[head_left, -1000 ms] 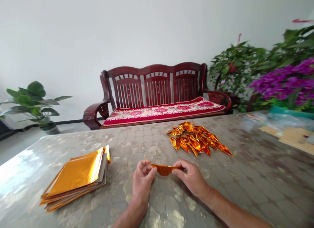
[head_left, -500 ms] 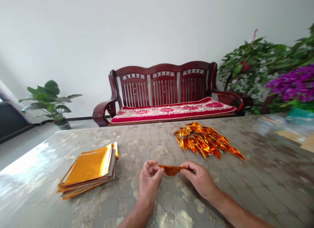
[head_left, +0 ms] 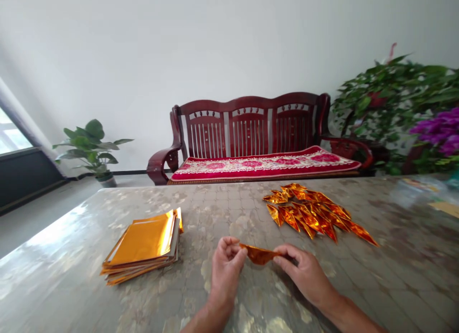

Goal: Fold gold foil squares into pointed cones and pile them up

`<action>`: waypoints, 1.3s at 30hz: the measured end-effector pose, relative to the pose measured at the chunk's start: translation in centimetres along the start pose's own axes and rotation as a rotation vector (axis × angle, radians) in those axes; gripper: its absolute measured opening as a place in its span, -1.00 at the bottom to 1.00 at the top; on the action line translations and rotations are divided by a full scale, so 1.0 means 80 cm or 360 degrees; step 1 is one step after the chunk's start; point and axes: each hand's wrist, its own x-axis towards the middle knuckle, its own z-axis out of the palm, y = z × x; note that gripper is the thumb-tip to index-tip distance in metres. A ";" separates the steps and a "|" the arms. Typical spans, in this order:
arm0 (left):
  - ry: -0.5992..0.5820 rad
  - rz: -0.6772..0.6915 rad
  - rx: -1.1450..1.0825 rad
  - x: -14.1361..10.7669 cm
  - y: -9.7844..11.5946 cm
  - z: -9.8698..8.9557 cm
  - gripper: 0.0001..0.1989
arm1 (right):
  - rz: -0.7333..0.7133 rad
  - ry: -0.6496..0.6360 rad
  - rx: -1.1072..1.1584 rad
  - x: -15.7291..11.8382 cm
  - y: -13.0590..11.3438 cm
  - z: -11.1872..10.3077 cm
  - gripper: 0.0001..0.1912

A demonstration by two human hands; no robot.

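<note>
My left hand [head_left: 225, 271] and my right hand [head_left: 304, 274] both pinch the ends of a folded strip of gold-orange foil [head_left: 260, 254], holding it just above the marbled table top [head_left: 218, 204]. Beyond my right hand lies a loose pile of pointed, folded foil pieces [head_left: 310, 213], shiny orange-gold and overlapping. To the left of my left hand, a stack of gold foil sheets [head_left: 143, 242] lies flat, out of reach of neither hand's fingers but not touched by them.
A dark red wooden bench [head_left: 251, 132] with a red patterned cushion stands beyond the table. A potted leafy plant [head_left: 91, 149] stands on the floor at left, and green plants with purple flowers [head_left: 394, 103] fill the right. Clear plastic [head_left: 412, 189] lies on the far right of the table.
The whole scene has slid to the right in the picture as my head turned left. Both hands still hold the foil strip, with no visible change of grip.
</note>
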 end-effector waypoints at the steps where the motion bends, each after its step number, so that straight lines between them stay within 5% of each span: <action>1: -0.0002 -0.0004 -0.0009 0.000 0.000 0.000 -0.62 | -0.0006 -0.0002 0.0002 0.000 -0.001 0.000 -0.77; 20: -0.0028 0.0047 -0.0052 -0.007 0.008 -0.002 -0.58 | -0.0174 0.0050 0.0013 -0.006 -0.009 0.000 -0.81; 32: -0.0102 -0.0040 -0.0070 -0.005 0.010 0.007 -0.51 | -0.0921 0.0207 -0.0508 -0.012 -0.007 -0.008 -0.87; 39: -0.0200 0.0028 -0.0151 -0.010 0.013 0.005 -0.29 | -0.0964 0.0235 -0.0618 -0.009 -0.003 -0.007 -0.84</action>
